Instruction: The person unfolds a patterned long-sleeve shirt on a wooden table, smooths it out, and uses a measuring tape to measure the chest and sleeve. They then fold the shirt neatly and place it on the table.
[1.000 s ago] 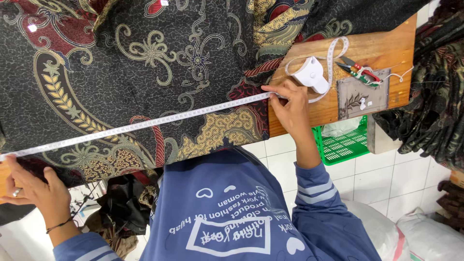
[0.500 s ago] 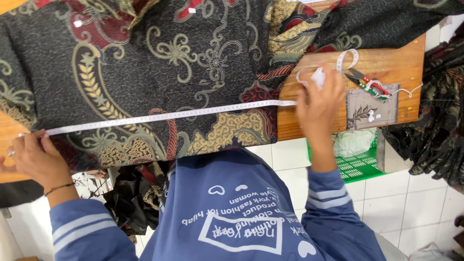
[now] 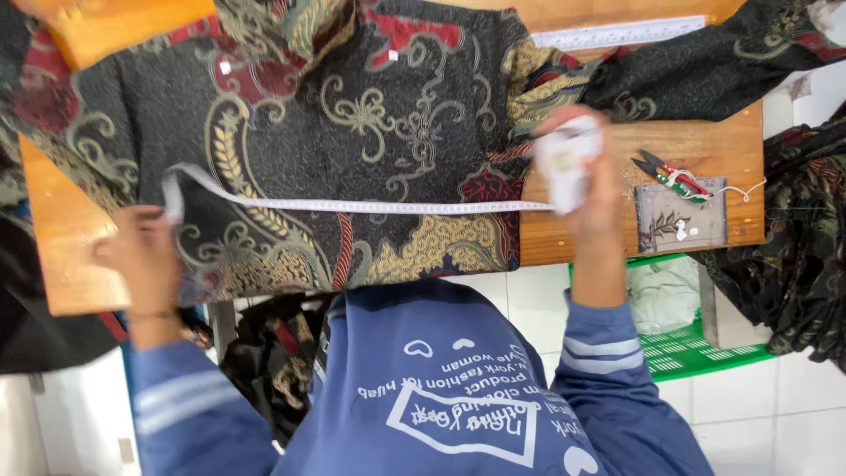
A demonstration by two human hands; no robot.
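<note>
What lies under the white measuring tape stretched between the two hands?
Under the measuring tape lies the dark patterned garment, spread on the wooden table. The left hand and right hand hold its ends. The tabletop beneath the cloth is hidden.

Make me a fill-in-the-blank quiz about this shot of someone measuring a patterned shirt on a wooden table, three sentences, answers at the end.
1. The white measuring tape stretches across the dark patterned ____.
2. The left hand holds one tape end; the right hand grips the bunched rest of the ____.
3. The small snips lie on the wooden table, on the side of the ____ hand.

Missing words: shirt; tape; right
</note>
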